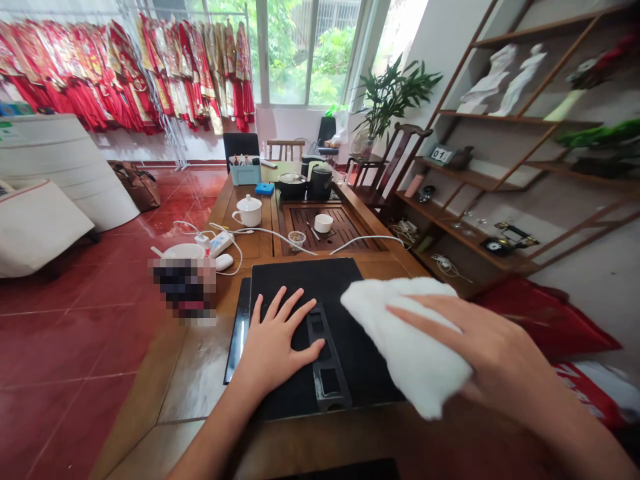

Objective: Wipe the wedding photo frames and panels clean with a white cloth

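Observation:
My left hand [277, 340] lies flat with its fingers spread on a black rectangular board [320, 273]. Its thumb touches a dark plastic strip [330, 380] with square cut-outs, which lies along the board. In my right hand [480, 340] is a white cloth [400, 327], bunched between the fingers at the board's right side. I cannot tell whether the cloth touches the board. Under the board's left edge a glossy black panel [237, 347] sticks out.
Beyond the board, the wooden table bears a slatted tea tray [297, 217] with a small white cup [323, 223], a lidded mug [249, 211], a power strip [221, 244] and a white cable [280, 235]. Shelves [470, 175] stand at the right. A pixelated patch covers something at the table's left edge.

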`<act>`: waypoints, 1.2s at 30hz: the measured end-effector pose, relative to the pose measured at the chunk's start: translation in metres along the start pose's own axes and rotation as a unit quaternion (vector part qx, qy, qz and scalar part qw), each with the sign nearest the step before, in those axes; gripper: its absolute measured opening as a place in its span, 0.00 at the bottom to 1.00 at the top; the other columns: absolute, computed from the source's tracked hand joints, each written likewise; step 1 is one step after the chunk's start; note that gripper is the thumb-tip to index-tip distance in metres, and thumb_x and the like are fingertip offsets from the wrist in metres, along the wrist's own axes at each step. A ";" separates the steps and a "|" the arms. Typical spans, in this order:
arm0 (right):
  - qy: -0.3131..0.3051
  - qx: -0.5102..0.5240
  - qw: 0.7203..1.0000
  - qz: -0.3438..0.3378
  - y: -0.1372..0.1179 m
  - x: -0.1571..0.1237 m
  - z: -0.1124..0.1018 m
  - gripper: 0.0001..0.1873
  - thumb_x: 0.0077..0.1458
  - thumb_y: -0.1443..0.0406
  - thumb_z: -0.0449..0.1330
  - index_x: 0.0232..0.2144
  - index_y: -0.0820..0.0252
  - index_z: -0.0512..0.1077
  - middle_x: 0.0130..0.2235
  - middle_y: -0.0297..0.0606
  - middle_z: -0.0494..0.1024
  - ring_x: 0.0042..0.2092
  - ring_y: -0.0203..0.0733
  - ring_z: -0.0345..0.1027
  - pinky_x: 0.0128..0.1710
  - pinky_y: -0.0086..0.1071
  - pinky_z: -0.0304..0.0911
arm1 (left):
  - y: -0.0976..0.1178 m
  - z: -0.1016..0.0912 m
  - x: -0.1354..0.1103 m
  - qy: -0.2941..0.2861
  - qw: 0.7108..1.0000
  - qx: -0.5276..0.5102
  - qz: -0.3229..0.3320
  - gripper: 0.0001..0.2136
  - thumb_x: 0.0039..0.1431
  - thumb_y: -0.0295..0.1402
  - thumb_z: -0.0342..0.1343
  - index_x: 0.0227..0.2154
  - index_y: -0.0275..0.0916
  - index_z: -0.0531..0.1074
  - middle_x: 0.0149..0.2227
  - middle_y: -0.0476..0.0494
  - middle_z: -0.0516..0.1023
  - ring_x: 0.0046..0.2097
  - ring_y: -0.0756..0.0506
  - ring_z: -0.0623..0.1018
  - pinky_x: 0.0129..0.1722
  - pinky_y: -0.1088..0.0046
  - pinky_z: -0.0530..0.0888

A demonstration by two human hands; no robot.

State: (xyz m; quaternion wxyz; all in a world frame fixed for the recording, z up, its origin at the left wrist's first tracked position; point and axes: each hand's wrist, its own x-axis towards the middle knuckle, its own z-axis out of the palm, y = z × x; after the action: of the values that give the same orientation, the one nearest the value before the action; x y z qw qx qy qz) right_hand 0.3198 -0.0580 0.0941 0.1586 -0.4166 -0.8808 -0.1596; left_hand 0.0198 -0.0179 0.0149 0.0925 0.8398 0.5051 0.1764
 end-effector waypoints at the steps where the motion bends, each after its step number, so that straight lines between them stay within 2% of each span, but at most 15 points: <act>1: 0.007 -0.001 1.000 -0.008 0.006 0.013 0.003 0.31 0.55 0.65 0.56 0.61 0.49 0.62 0.56 0.45 0.71 0.53 0.56 0.68 0.48 0.48 0.67 | 0.000 0.000 0.000 0.000 1.000 0.000 0.000 0.29 0.60 0.50 0.54 0.63 0.58 0.57 0.68 0.54 0.55 0.69 0.35 0.52 0.65 0.38 0.44; 4: 0.013 -0.005 1.000 -0.018 0.020 0.053 0.022 0.29 0.55 0.64 0.58 0.60 0.55 0.64 0.58 0.48 0.69 0.56 0.57 0.65 0.52 0.47 0.63 | -0.001 0.001 0.000 -0.001 1.000 0.001 0.001 0.29 0.60 0.50 0.54 0.63 0.58 0.57 0.68 0.54 0.55 0.69 0.35 0.52 0.65 0.38 0.45; 8: -0.018 -0.009 1.000 0.003 0.028 0.096 0.060 0.36 0.52 0.68 0.58 0.63 0.53 0.59 0.62 0.46 0.64 0.59 0.56 0.62 0.54 0.47 0.61 | -0.001 0.001 0.000 -0.005 1.000 0.007 0.001 0.29 0.60 0.51 0.53 0.63 0.57 0.57 0.68 0.54 0.55 0.69 0.35 0.52 0.65 0.38 0.44; 11: -0.067 0.009 0.998 0.000 0.029 0.112 0.085 0.38 0.47 0.71 0.59 0.62 0.50 0.61 0.60 0.43 0.68 0.57 0.56 0.63 0.51 0.47 0.62 | 0.001 -0.001 0.000 -0.007 1.000 0.009 -0.004 0.29 0.60 0.51 0.54 0.63 0.57 0.58 0.68 0.54 0.55 0.69 0.36 0.52 0.65 0.38 0.45; 13: -0.082 0.017 0.996 -0.003 0.029 0.115 0.094 0.37 0.46 0.72 0.59 0.60 0.49 0.64 0.58 0.40 0.70 0.54 0.54 0.65 0.50 0.46 0.62 | 0.003 -0.001 0.000 -0.009 1.000 0.010 -0.009 0.29 0.60 0.50 0.54 0.63 0.57 0.58 0.68 0.54 0.55 0.69 0.36 0.52 0.65 0.38 0.44; 16: -0.087 0.025 0.996 -0.006 0.027 0.113 0.097 0.33 0.47 0.72 0.59 0.57 0.49 0.68 0.56 0.40 0.72 0.53 0.53 0.66 0.49 0.45 0.62 | 0.004 -0.001 0.000 -0.009 1.000 0.014 -0.017 0.29 0.60 0.49 0.54 0.63 0.57 0.58 0.68 0.55 0.55 0.69 0.37 0.51 0.65 0.39 0.44; 25: -0.105 0.035 0.994 -0.014 0.018 0.093 0.083 0.30 0.47 0.74 0.58 0.53 0.52 0.70 0.54 0.41 0.74 0.52 0.53 0.68 0.45 0.43 0.64 | 0.004 0.000 0.001 -0.003 1.000 0.011 -0.027 0.29 0.59 0.48 0.55 0.63 0.58 0.58 0.68 0.55 0.55 0.69 0.38 0.52 0.65 0.40 0.45; 36: -0.096 0.034 0.995 0.001 -0.019 0.020 0.058 0.33 0.45 0.75 0.55 0.54 0.48 0.68 0.54 0.39 0.74 0.51 0.53 0.69 0.42 0.43 0.67 | 0.007 -0.001 0.001 -0.010 0.999 0.015 -0.031 0.28 0.59 0.48 0.56 0.62 0.57 0.59 0.68 0.56 0.55 0.69 0.38 0.52 0.65 0.41 0.45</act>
State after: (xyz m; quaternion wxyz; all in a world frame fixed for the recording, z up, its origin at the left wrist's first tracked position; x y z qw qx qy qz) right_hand 0.2839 -0.0316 0.0475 0.0873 -0.4255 -0.8964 -0.0884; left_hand 0.0249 -0.0206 0.0184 0.0902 0.8268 0.5324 0.1574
